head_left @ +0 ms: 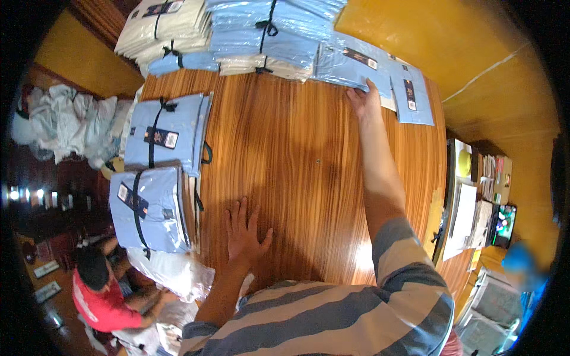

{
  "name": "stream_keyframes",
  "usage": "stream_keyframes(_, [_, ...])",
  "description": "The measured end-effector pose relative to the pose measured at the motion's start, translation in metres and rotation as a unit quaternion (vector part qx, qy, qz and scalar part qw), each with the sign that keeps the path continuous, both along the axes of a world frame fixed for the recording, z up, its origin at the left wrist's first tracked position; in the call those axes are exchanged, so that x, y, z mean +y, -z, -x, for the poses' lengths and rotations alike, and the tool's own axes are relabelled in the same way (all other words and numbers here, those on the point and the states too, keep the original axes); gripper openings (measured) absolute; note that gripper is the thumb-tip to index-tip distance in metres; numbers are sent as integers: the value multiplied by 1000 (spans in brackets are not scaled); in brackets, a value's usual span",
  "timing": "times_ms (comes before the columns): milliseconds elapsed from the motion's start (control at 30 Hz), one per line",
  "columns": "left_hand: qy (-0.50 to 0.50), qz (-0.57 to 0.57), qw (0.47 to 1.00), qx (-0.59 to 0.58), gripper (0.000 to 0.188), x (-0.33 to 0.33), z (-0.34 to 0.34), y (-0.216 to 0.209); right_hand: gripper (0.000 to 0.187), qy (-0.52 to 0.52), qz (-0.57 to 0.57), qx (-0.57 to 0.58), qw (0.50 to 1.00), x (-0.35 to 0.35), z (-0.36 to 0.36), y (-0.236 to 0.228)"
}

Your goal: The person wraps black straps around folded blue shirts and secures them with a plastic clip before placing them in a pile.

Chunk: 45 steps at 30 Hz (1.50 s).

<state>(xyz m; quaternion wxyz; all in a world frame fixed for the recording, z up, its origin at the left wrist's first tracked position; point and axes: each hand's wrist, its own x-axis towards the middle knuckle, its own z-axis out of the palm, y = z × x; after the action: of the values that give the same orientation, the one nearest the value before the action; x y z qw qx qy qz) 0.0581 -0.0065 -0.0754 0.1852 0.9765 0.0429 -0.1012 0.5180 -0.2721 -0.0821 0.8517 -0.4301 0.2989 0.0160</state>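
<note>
My left hand [244, 232] lies flat on the wooden table [279, 148], fingers spread, holding nothing. Stretched out to the far right, my right hand [363, 104] has its fingers closed on the near edge of a light blue folded shirt [341, 64] in clear plastic with a dark tag. Another blue folded shirt [420, 98] lies just to the right of it, also tagged. Left of my right hand, a tall pile of bagged blue shirts [243, 35] is tied with black cord.
Cream shirts [178, 29] are piled at the far left. Two tied bundles of blue shirts [169, 133] [157, 207] line the left edge. Lower left, a person in red [104, 296] handles white packages. A shelf with papers [466, 202] stands right of the table.
</note>
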Motion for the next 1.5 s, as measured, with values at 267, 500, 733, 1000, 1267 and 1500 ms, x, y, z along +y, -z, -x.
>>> stream_keyframes(267, [19, -7, 997, -74, 75, -1, -1, -4, 30, 77, 102, -69, 989, 16, -13, -5])
stream_keyframes(500, [4, 0, 992, -126, 68, 0, 7, 3, 35, 48, 85, -123, 988, 34, 250, -56])
stream_keyframes(733, [51, 86, 963, -250, 54, 13, 13, 17, 50, -295, -153, 204, 921, 43, 515, -31])
stream_keyframes(1000, [3, 75, 967, -242, 49, 8, 7, 23, 45, -272, 682, -249, 631, -47, 456, -105])
stream_keyframes(1267, [-11, 193, 963, -191, 75, -47, 70, 7, 77, -340, 633, -46, 694, -66, 453, -46])
stream_keyframes(1500, [-117, 315, 921, -198, 80, -70, 78, 8, 86, -434, 566, 50, 700, -61, 535, -44])
